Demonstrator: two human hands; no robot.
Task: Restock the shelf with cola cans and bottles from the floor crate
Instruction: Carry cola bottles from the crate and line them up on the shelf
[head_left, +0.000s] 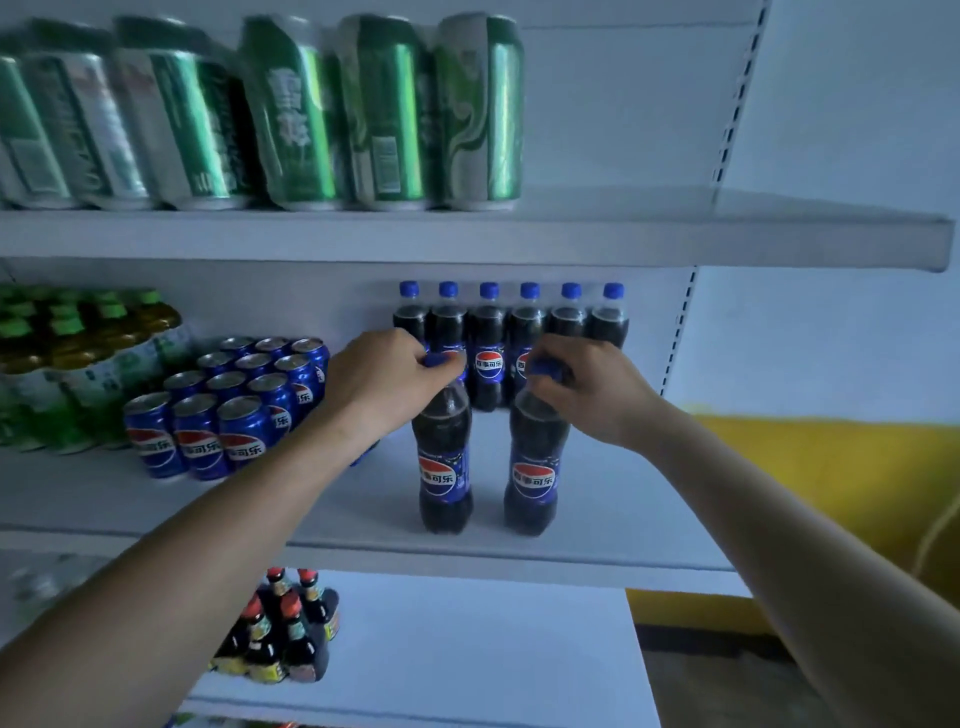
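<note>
Two cola bottles stand upright near the front of the middle shelf (613, 525). My left hand (384, 379) grips the blue cap of the left cola bottle (445, 467). My right hand (597, 389) grips the cap of the right cola bottle (535, 467). Behind them a row of several cola bottles (488, 332) lines the shelf's back wall. Blue cola cans (228, 410) stand in a block to the left of my left forearm. The floor crate is out of view.
Green cans (291, 114) fill the top shelf. Green-capped bottles (78, 358) stand at the far left of the middle shelf. Dark red-capped sauce bottles (285, 634) sit on the lower shelf. The right upright (680, 332) bounds the shelf; a yellow wall band (831, 467) lies beyond.
</note>
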